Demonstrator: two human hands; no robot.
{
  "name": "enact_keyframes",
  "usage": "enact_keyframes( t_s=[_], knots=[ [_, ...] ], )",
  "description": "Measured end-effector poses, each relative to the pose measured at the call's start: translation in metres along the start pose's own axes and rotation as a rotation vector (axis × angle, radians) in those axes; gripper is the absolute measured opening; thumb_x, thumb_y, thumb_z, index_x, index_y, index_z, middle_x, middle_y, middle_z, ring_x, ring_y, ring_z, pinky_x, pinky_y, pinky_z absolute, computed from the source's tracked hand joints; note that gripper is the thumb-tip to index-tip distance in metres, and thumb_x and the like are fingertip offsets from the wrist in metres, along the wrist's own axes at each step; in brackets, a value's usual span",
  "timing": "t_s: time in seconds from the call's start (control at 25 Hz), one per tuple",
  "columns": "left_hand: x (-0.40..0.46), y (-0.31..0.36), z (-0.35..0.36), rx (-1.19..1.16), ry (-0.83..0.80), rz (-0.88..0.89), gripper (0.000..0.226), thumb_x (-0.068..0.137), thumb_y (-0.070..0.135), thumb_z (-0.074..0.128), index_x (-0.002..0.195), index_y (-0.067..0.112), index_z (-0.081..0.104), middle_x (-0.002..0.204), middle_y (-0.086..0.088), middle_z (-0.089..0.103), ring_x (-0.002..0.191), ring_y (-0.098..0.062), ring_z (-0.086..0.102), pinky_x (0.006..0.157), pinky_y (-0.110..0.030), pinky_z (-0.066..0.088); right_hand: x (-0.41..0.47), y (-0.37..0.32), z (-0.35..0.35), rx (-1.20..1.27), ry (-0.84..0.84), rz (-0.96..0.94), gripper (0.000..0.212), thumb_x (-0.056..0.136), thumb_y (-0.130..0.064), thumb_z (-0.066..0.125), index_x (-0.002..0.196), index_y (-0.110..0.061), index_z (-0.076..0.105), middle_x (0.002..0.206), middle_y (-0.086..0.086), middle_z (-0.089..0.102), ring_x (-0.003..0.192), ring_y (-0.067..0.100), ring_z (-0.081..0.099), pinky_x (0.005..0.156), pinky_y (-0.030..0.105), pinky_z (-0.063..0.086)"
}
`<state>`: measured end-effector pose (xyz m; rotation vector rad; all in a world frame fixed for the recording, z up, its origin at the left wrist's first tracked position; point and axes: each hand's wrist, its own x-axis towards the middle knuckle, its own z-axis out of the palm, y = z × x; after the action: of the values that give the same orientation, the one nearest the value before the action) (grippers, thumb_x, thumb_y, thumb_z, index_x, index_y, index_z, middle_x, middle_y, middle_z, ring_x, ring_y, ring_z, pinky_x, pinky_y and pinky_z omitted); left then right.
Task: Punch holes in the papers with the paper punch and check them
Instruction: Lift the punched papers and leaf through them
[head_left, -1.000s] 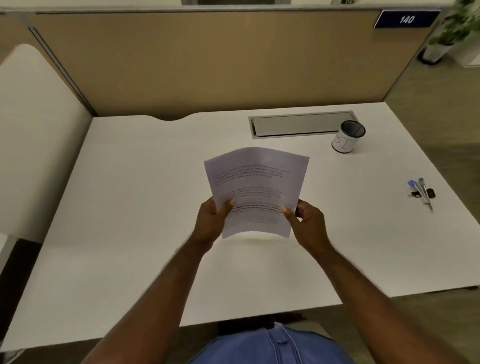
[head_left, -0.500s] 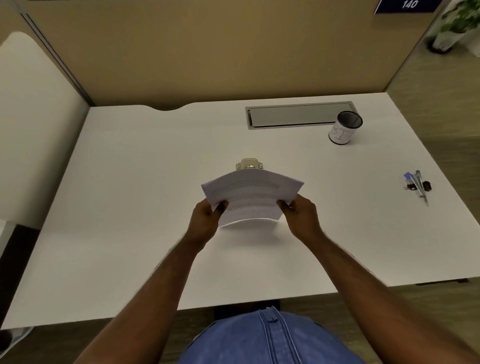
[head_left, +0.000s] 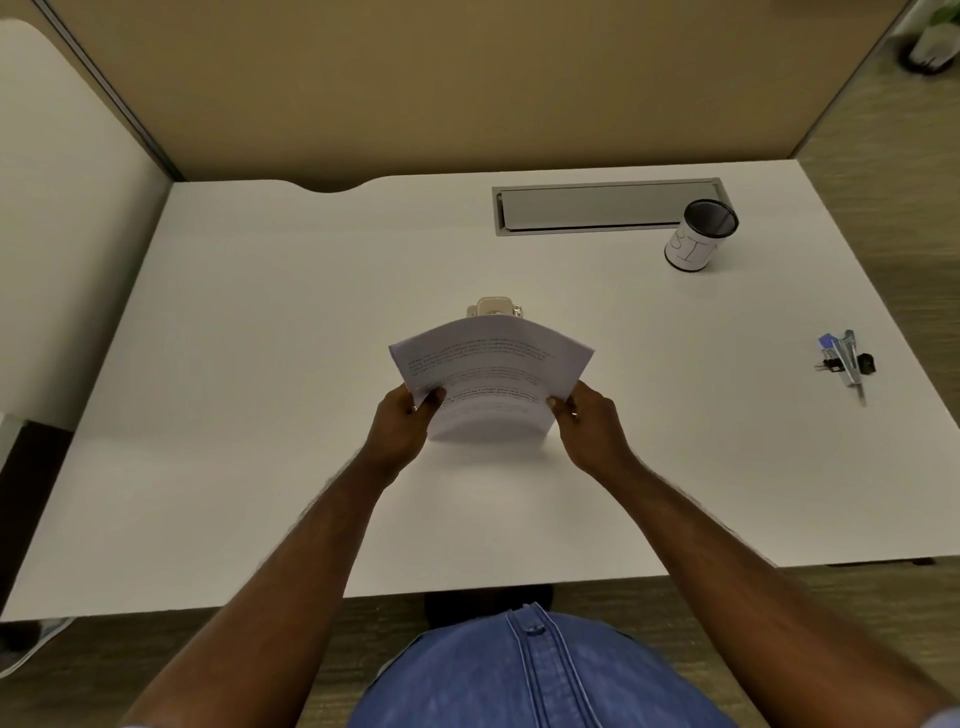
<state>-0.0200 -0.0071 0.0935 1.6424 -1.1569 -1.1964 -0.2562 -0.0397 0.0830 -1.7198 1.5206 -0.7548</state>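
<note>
A thin stack of printed white papers (head_left: 491, 371) is held over the middle of the white desk (head_left: 234, 364), bowed upward in an arch. My left hand (head_left: 408, 418) pinches its lower left corner and my right hand (head_left: 584, 421) pinches its lower right corner. Just behind the papers' far edge sits a small beige paper punch (head_left: 494, 306); only its top shows, the rest is hidden by the sheets.
A black mesh pen cup with a white label (head_left: 698, 239) stands at the back right beside a grey cable tray lid (head_left: 597, 205). Pens and small clips (head_left: 847, 361) lie at the right. Beige partitions wall the back and left.
The papers have come down from upright in front of me to low and tilted forward, baring the paper punch behind them. Both hands kept their grip and moved slightly away from me.
</note>
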Motion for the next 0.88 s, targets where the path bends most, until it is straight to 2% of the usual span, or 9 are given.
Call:
enact_keyframes(
  t_s=[0.08, 0.2, 0.36, 0.52, 0.72, 0.88],
  knots=[
    [0.003, -0.003, -0.001, 0.019, 0.004, 0.006, 0.027, 0.101, 0.021, 0.047, 0.123, 0.015, 0.060, 0.116, 0.001, 0.065, 0.104, -0.017, 0.059, 0.083, -0.018, 0.047, 0.001, 0.003, 0.002, -0.018, 0.005, 0.001, 0.030, 0.095, -0.006, 0.051, 0.124, -0.004, 0.057, 0.116, 0.014, 0.067, 0.098, 0.023, 0.062, 0.064, -0.006, 0.038],
    [0.005, -0.004, -0.002, -0.003, 0.016, 0.043, 0.027, 0.101, 0.021, 0.045, 0.122, 0.016, 0.061, 0.115, 0.000, 0.066, 0.103, -0.014, 0.060, 0.086, -0.025, 0.050, 0.003, 0.005, 0.001, -0.028, 0.034, -0.024, 0.028, 0.095, -0.007, 0.050, 0.122, -0.005, 0.058, 0.113, 0.014, 0.068, 0.092, 0.017, 0.060, 0.064, -0.006, 0.038],
    [0.005, -0.008, 0.004, 0.004, 0.030, 0.018, 0.028, 0.101, 0.019, 0.044, 0.123, 0.013, 0.061, 0.117, -0.001, 0.066, 0.105, -0.016, 0.059, 0.086, -0.024, 0.048, 0.005, 0.007, 0.003, -0.032, 0.022, -0.037, 0.027, 0.096, -0.007, 0.049, 0.121, -0.004, 0.058, 0.111, 0.013, 0.068, 0.093, 0.020, 0.063, 0.065, -0.006, 0.038],
    [0.008, -0.009, 0.005, 0.004, 0.031, 0.011, 0.029, 0.101, 0.019, 0.045, 0.125, 0.015, 0.059, 0.119, 0.001, 0.065, 0.106, -0.016, 0.059, 0.082, -0.015, 0.046, 0.009, 0.010, 0.002, -0.023, 0.009, -0.033, 0.025, 0.096, -0.008, 0.048, 0.119, -0.004, 0.059, 0.110, 0.010, 0.069, 0.092, 0.017, 0.062, 0.064, -0.004, 0.040],
    [0.010, -0.009, 0.003, 0.027, 0.056, 0.018, 0.028, 0.101, 0.018, 0.045, 0.124, 0.014, 0.060, 0.118, 0.000, 0.065, 0.106, -0.017, 0.059, 0.085, -0.021, 0.048, 0.012, 0.011, 0.003, -0.042, -0.024, -0.035, 0.026, 0.097, -0.008, 0.048, 0.119, -0.005, 0.059, 0.113, 0.012, 0.068, 0.091, 0.016, 0.061, 0.064, -0.004, 0.039],
    [0.014, 0.003, -0.001, -0.007, 0.086, 0.057, 0.022, 0.101, 0.019, 0.046, 0.116, 0.020, 0.063, 0.113, 0.002, 0.067, 0.102, -0.014, 0.061, 0.080, -0.016, 0.047, 0.020, 0.003, -0.005, -0.031, -0.001, -0.052, 0.024, 0.097, -0.011, 0.047, 0.118, -0.007, 0.059, 0.109, 0.010, 0.069, 0.086, 0.012, 0.057, 0.064, 0.001, 0.042]
  ],
)
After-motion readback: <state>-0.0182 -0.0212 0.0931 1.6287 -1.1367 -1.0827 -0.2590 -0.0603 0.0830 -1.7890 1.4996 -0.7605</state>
